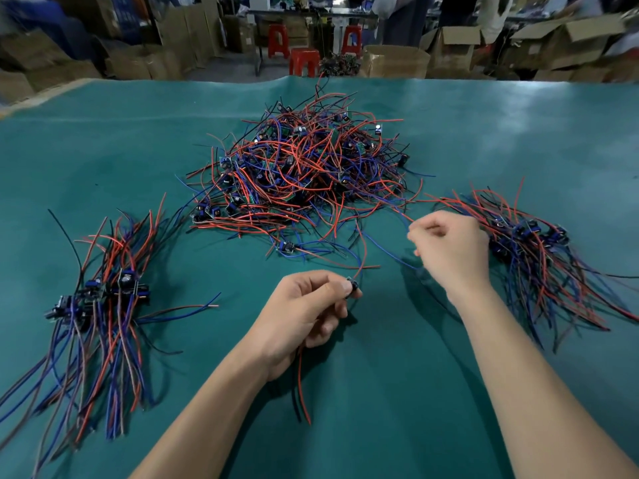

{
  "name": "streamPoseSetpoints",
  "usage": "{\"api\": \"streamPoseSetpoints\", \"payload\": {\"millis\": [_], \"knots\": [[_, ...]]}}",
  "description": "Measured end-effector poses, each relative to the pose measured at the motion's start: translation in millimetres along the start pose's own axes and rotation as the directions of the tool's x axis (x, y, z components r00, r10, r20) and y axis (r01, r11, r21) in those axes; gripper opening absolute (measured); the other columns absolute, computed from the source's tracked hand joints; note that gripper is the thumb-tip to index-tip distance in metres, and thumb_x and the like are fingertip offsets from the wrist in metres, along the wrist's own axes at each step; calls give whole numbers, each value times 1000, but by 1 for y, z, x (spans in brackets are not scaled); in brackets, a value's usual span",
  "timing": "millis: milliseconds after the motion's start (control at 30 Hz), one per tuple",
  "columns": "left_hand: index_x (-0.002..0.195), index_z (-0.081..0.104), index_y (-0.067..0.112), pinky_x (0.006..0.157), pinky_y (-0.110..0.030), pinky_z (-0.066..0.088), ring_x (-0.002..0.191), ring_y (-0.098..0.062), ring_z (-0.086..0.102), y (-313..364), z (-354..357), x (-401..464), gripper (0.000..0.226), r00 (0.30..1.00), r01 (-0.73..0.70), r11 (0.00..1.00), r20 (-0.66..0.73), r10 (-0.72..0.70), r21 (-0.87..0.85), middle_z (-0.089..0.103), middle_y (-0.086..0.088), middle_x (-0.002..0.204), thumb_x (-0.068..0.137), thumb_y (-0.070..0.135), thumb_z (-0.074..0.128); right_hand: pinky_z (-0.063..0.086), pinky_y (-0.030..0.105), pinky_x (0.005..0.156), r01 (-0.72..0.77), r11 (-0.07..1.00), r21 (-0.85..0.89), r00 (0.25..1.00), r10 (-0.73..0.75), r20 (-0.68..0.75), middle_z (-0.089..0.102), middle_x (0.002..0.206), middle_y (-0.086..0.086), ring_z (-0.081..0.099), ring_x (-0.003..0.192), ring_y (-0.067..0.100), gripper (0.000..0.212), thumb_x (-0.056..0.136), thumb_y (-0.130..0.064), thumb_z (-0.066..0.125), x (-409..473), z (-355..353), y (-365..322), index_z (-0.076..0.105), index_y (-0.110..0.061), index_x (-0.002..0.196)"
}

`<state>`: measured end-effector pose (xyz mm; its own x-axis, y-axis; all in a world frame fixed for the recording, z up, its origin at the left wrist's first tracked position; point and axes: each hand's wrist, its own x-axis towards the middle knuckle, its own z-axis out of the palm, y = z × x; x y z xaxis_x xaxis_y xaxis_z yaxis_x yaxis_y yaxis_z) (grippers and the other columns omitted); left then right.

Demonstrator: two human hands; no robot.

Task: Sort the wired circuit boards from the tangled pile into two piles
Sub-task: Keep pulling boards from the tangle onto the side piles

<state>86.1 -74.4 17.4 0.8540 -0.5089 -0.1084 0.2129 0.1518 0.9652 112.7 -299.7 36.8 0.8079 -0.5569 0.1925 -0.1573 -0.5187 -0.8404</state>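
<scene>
Fingers [337, 288] of the left hand [304, 312] are pinched on a small dark wired circuit board [352, 288].
Thin blue and red wires [397, 257] are gripped by the right hand [449, 247] above the teal surface [380, 375], between tangled pile [301, 167] and two sorted piles.

Green-matted table [484, 133], tangled pile [301, 171] at centre, sorted left pile [103, 288], sorted right pile [539, 250]

A big tangled heap of small circuit boards with red, blue and black wires [304, 174] lies mid-table. Two sorted bundles flank it, one left [103, 305], one right [539, 250]. One small dark board [353, 286] is held up.
</scene>
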Motion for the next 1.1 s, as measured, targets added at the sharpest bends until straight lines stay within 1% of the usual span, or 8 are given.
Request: {"api": "streamPoseSetpoints", "payload": {"millis": [100, 333, 433, 500, 567, 767, 867, 1100], "knots": [[98, 67, 0, 34, -15, 26, 44, -9, 39, -1, 0, 0, 17, 1000, -3, 1000, -26, 3, -8, 54, -4, 67, 96, 16, 61, 48, 28, 72, 101, 951, -292, 983, -50, 174, 67, 74, -17, 64, 79, 13, 17, 75, -42, 80, -6, 6, 1, 71, -28, 80], [103, 62, -1, 39, -19, 39, 52, -14, 53, 0, 2, 0, 12, 997, -46, 998, -70, 44, -35, 62, -11, 75, 95, 8, 61, 37, 32, 62, 235, 833, -500, 950, -86, 301, 57, 74, -16, 55, 80, 23, 24, 98, -27, 64, -8, 11, -2, 59, -23, 74], [110, 58, 1, 44, -21, 45, 60, -19, 62, 0, 2, 1, 15, 994, -55, 994, -101, 45, -95, 67, -16, 84, 95, -2, 58, 40, 28, 61, 83, 988, -128, 964, -47, 263, 70, 77, -3, 61, 72, 17, 13, 98, -20, 64, -8, 6, -6, 65, -20, 85], [111, 56, 3, 48, -22, 49, 65, -20, 66, -1, 2, 2, 18, 990, -80, 989, -126, 64, -127, 70, -16, 88, 96, -6, 54, 42, 20, 52, -95, 966, 239, 933, 3, 359, 71, 75, 0, 58, 57, 7, 10, 97, -7, 64, -14, 5, -18, 69, -16, 99], [107, 56, 6, 50, -22, 50, 66, -19, 67, -1, 1, 2, 17, 985, -110, 985, -146, 90, -134, 72, -14, 88, 98, -7, 51, 41, 18, 49, -174, 906, 386, 872, -40, 488, 69, 73, 1, 55, 52, 7, 21, 96, 2, 62, -25, 13, -27, 69, -9, 112], [96, 68, 7, 50, -20, 49, 63, -16, 66, -3, -1, 3, 11, 962, -178, 984, -209, 174, -2, 74, -12, 83, 98, 5, 58, 49, 20, 58, -329, 823, 463, 746, -74, 662, 67, 78, 10, 58, 62, 16, 26, 95, 11, 52, -48, 29, -43, 72, -6, 90], [84, 70, 10, 47, -19, 47, 58, -15, 65, -3, -2, 3, 14, 947, -172, 985, -273, 169, 14, 74, -14, 77, 95, 4, 63, 39, 21, 53, -381, 791, 479, 725, -66, 686, 63, 77, 8, 49, 59, 12, 27, 95, 2, 51, -49, 31, -44, 73, -8, 84], [80, 70, 5, 46, -20, 46, 54, -15, 61, -2, -2, 4, 12, 943, -154, 988, -296, 151, 13, 71, -15, 71, 92, 6, 67, 39, 7, 54, -82, 902, 424, 802, -193, 565, 66, 68, -9, 54, 59, -2, 6, 89, -16, 77, -51, 32, -37, 76, -14, 84]]}}
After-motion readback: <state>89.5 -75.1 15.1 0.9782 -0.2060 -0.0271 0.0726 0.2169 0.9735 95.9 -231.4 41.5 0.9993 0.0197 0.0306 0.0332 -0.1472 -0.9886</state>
